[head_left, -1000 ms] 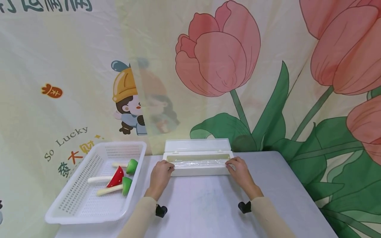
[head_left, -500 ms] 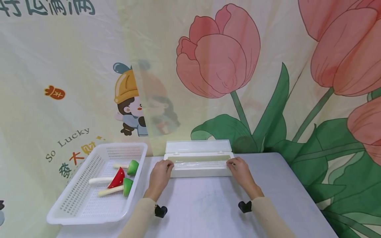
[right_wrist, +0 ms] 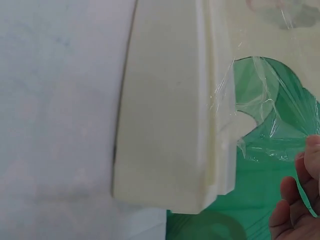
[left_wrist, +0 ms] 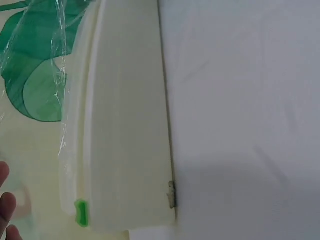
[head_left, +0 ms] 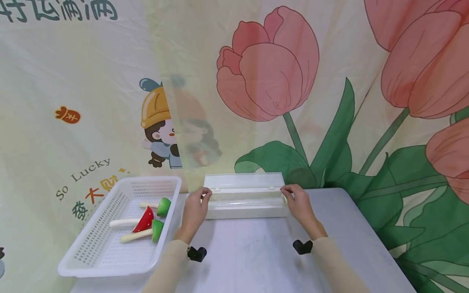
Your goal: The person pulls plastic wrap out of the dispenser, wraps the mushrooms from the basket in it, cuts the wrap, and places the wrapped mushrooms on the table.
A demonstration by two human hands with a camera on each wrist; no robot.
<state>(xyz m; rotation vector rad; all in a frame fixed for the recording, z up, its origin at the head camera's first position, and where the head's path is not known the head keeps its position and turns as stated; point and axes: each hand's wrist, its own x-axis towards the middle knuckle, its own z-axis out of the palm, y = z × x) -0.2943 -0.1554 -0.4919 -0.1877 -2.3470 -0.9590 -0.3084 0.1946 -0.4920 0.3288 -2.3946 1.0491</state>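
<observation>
A white cling film dispenser (head_left: 245, 213) stands at the back of the table with its lid (head_left: 243, 179) tipped up behind. My left hand (head_left: 194, 209) pinches the film's left end above the box, thumb against forefinger. At the opposite end, my right hand (head_left: 300, 207) pinches the film's right corner. Clear cling film (right_wrist: 270, 120) stretches from the box up to the right fingertips in the right wrist view. Only a few left fingertips (left_wrist: 6, 205) show in the left wrist view, so that grip is hidden there. A green piece (left_wrist: 81, 213) sits at the box's end.
To the left, a white perforated basket (head_left: 69, 266) holds a red mushroom-shaped toy (head_left: 144, 220) and two green ones, each with a pale stem. A printed curtain (head_left: 256, 150) hangs right behind the table (head_left: 256, 256).
Both hands have risen from the front of the box opening toward the lid, drawing the film's edge up and back with them. The basket and box stay put.
</observation>
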